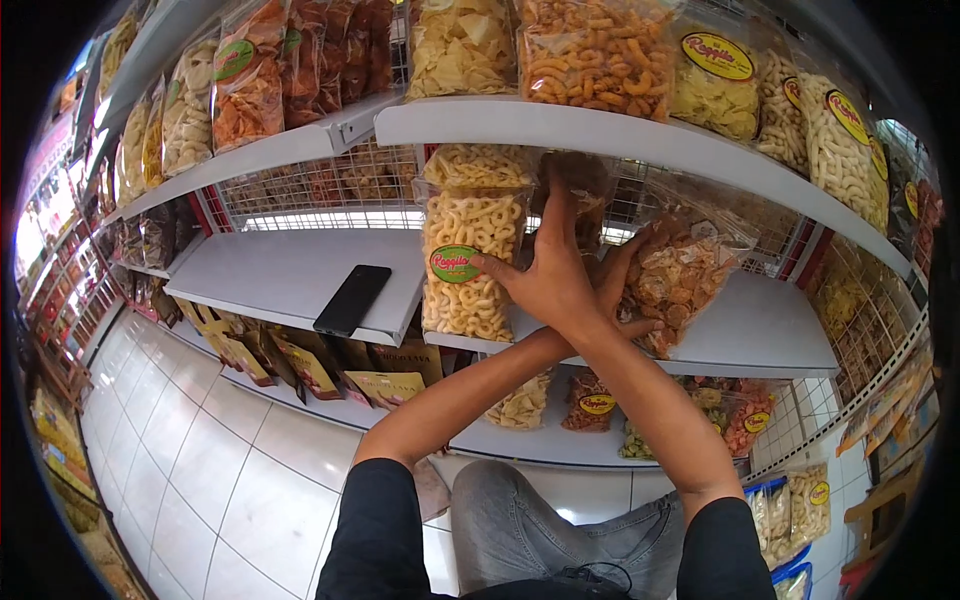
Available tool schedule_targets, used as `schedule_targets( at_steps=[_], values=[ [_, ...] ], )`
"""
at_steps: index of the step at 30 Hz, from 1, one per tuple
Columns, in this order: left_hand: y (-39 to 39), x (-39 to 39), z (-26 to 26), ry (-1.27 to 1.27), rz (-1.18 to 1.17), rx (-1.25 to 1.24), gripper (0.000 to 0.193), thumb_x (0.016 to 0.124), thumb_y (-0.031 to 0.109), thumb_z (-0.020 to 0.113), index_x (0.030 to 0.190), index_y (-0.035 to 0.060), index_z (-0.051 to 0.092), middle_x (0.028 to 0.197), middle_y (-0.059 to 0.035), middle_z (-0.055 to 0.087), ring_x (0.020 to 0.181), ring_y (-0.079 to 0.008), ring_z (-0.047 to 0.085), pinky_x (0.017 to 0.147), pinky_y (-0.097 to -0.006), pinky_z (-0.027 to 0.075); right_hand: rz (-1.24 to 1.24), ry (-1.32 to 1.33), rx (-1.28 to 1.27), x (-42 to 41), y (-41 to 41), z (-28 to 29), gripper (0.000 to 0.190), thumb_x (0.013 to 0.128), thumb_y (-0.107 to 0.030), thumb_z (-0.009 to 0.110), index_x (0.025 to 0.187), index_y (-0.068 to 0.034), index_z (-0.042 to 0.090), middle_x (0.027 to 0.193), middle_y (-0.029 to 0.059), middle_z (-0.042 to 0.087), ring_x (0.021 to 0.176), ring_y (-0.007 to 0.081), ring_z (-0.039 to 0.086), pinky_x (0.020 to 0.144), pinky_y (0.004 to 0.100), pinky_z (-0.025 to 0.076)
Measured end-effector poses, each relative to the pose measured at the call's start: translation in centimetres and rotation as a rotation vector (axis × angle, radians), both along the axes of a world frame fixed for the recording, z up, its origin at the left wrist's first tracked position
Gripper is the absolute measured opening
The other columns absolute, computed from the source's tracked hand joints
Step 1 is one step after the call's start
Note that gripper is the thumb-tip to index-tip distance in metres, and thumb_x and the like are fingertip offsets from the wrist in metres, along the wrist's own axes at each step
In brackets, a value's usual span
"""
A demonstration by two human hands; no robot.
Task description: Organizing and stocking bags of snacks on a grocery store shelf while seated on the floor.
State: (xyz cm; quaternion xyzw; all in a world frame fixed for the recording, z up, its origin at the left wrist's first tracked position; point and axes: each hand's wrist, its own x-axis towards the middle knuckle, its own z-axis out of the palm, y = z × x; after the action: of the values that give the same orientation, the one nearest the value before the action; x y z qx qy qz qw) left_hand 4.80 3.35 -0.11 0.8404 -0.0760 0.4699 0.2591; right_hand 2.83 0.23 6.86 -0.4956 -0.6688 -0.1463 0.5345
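My forearms cross in front of a grey metal shelf (772,322). My left hand (619,289) reaches to the right and grips a tilted clear bag of brown chips (679,274) by its left side, with the thumb low on its front. My right hand (551,274) reaches up and left, fingers and thumb spread. Its thumb touches the front of an upright bag of pale ring snacks (472,300); the fingers extend against a dark brown snack bag (589,180) farther back. Another ring-snack bag (476,161) stands behind the front one.
A black phone (354,298) lies on the left shelf section. Overhead, an upper shelf (510,124) carries several snack bags. Lower down are chocolate pouches (386,386) and small chip bags (589,409). Wire mesh (300,191) backs the shelves. My knees rise above the tiled floor (240,487).
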Motion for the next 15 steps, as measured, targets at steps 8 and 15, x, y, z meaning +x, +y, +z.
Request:
schedule_targets(
  at_steps=[8, 15],
  values=[
    [-1.9, -2.9, 2.1, 0.094, 0.003, -0.111, 0.123, 0.080, 0.024, 0.094, 0.170, 0.0021, 0.013, 0.171, -0.0263, 0.032, 0.159, -0.0419, 0.034, 0.131, -0.0493, 0.030, -0.119, -0.159, 0.414, 4.3, -12.6, 0.0, 0.067, 0.090, -0.013, 0.086, 0.148, 0.001, 0.054, 0.149, 0.0216, 0.054, 0.141, 0.0393, 0.051, 0.121, 0.0508, 0.040],
    [-4.3, -5.5, 1.4, 0.068, 0.263, -0.207, 0.131, 0.077, 0.020, 0.098, 0.169, -0.0033, 0.007, 0.169, -0.0303, 0.028, 0.155, -0.0413, 0.038, 0.127, -0.0477, 0.037, -0.100, 0.535, 0.339, 18.1, -16.3, 0.8, 0.030, 0.106, -0.009, 0.069, 0.134, 0.000, 0.064, 0.130, 0.0120, 0.069, 0.124, 0.0207, 0.065, 0.109, 0.0353, 0.050]
  ],
)
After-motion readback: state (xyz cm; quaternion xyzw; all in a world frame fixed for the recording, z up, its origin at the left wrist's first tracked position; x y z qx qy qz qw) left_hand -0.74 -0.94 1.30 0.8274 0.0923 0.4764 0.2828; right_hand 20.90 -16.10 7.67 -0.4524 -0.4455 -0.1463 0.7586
